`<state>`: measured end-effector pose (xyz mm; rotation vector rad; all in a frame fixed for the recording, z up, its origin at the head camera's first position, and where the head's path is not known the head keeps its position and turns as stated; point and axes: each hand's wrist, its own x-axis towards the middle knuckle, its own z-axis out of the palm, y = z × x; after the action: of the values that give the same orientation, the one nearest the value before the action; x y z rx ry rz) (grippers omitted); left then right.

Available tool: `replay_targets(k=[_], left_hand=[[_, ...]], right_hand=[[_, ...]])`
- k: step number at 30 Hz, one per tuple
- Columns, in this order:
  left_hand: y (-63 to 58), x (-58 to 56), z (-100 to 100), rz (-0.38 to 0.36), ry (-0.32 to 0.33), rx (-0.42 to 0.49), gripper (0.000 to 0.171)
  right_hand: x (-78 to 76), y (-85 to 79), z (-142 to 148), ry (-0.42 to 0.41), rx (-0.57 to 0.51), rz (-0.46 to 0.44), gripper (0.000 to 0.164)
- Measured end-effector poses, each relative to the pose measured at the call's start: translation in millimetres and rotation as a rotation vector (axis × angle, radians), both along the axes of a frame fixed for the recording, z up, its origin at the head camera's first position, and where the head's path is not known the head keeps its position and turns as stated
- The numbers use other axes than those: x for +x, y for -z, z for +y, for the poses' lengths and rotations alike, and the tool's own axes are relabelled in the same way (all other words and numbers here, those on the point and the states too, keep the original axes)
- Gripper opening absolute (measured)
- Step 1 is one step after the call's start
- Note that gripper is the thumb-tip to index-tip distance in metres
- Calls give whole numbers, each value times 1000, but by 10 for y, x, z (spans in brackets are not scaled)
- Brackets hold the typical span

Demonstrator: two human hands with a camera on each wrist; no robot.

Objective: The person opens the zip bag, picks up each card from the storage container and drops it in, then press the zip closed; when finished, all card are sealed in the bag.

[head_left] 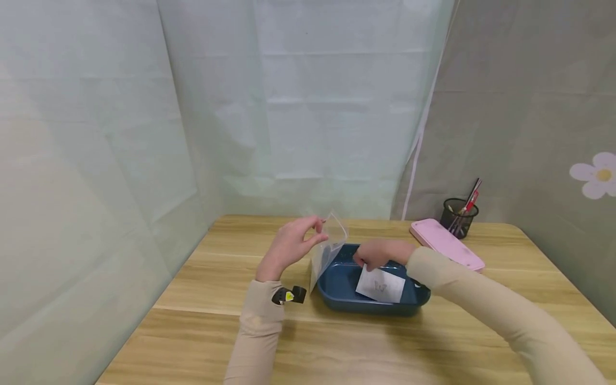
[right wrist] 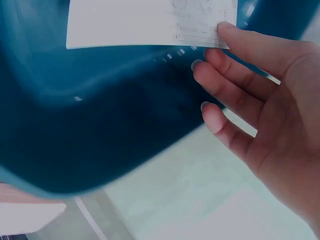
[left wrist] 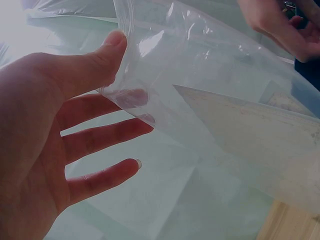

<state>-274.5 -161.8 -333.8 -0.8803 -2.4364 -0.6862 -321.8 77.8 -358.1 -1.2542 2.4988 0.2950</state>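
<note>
Between thumb and fingers, my left hand pinches the open top edge of a clear plastic zip bag. A pale flat sheet shows inside the bag, which leans at the left end of a blue basin. Over the basin, my right hand pinches a white card by its corner. A small dark drawing is on the card's face, and faint print shows on it in the right wrist view. The card's lower part is within the basin's outline.
Behind the basin to the right lies a pink case. Beside it stands a black mesh pen cup with pens in it. All rest on a wooden table, with pale curtains behind.
</note>
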Motion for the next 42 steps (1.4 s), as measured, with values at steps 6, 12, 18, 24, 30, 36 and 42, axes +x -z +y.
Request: replay_targets(k=[6, 12, 18, 24, 30, 36, 42], left_hand=[[1, -11, -2, 13, 1, -3, 18], [-7, -20, -5, 32, 6, -7, 18], [-26, -17, 0, 40, 7, -10, 18], [-44, -24, 3, 34, -2, -11, 18], [-50, -23, 4, 20, -4, -9, 18], [-48, -18, 5, 19, -5, -13, 18], [-25, -14, 5, 17, 6, -8, 19]], right_hand=[[-4, -170, 47, 9, -104, 34, 7], [11, -279, 80, 9, -177, 54, 5], [73, -415, 128, 63, -316, 66, 6], [168, -537, 177, 148, -406, 77, 11], [234, -538, 242, 253, -479, 40, 20], [300, -502, 297, 327, -616, 12, 36], [389, -489, 317, 404, -738, 16, 46]])
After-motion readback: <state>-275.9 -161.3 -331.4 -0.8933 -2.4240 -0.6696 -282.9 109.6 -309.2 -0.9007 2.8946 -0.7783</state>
